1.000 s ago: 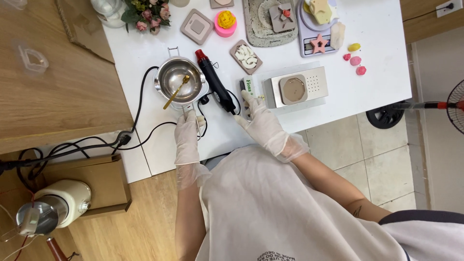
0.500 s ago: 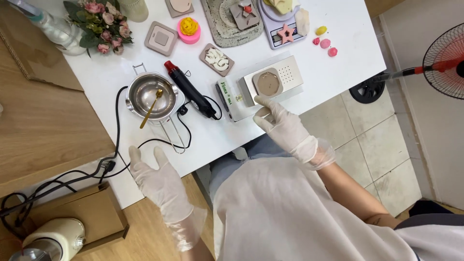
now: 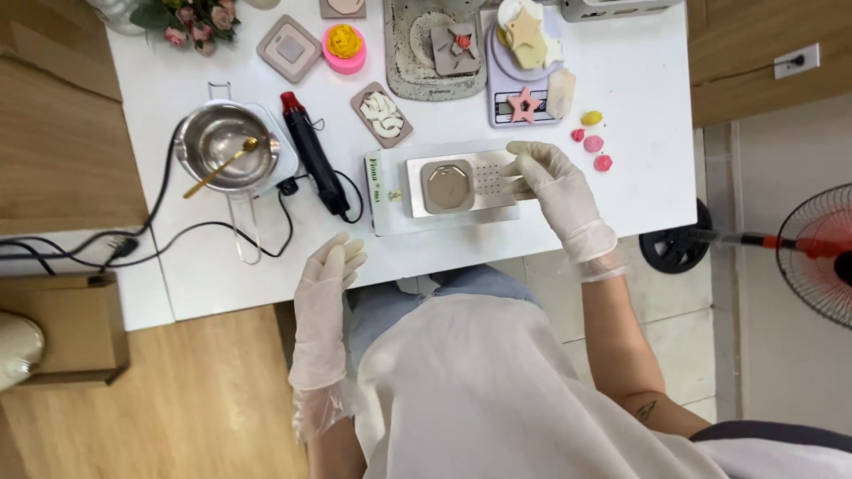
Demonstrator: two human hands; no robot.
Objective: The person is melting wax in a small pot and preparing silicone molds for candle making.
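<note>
While my right hand (image 3: 555, 182) holds the right end of the silver machine (image 3: 461, 182) near the table's front edge, my left hand (image 3: 327, 275) lies flat and holds nothing on the white table (image 3: 639, 195). Beside the machine are a black heat gun (image 3: 312, 155) and a steel pot (image 3: 220, 146) with a gold spoon (image 3: 222, 166).

Small home craft workshop. Shown by: white table (image 3: 639, 191) crowded with silicone moulds (image 3: 290, 49), steel melting pot (image 3: 217, 142), black heat gun (image 3: 312, 153), kitchen scale (image 3: 524, 89) and coloured cast pieces (image 3: 593, 142); tiled and wooden floor; wall socket (image 3: 795, 60); standing fan (image 3: 812, 253) right of gloved right hand (image 3: 555, 182).
</note>
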